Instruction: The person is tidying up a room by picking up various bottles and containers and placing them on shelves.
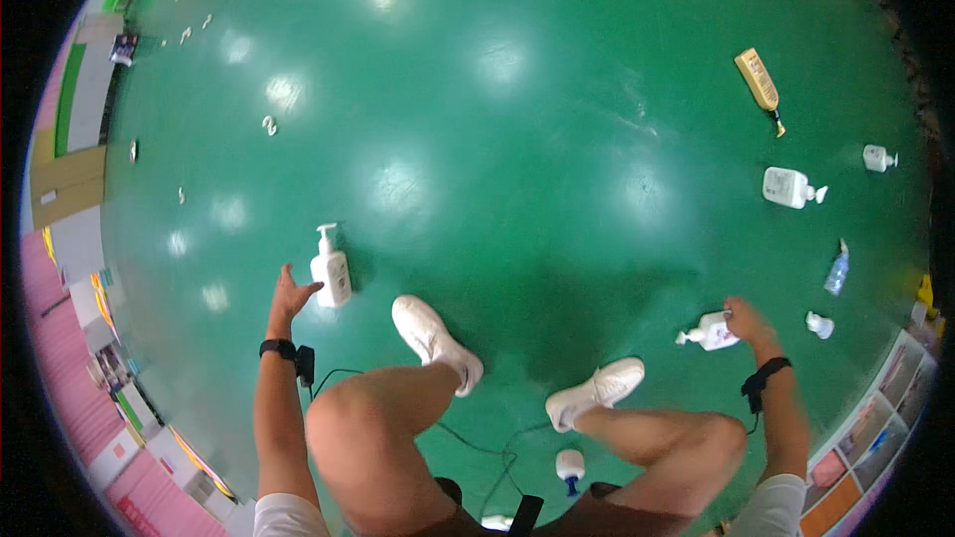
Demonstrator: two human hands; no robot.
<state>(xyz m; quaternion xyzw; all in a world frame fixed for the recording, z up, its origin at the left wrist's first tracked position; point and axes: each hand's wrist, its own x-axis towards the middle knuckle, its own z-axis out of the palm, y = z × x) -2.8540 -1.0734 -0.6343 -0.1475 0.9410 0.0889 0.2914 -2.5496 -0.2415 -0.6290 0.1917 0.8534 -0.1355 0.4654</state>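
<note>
A white pump bottle stands on the green floor in front of me on the left. My left hand is beside it with the fingers spread, its thumb close to the bottle's side; whether they touch I cannot tell. On the right, a second white pump bottle is tipped sideways, its pump head pointing left. The closed fingers of my right hand are at its base end, slightly blurred.
Farther right lie a yellow bottle, a larger white pump bottle, a small white bottle, a blue bottle and a small white container. A blue-topped bottle and a cable are near my legs. Shelves stand right.
</note>
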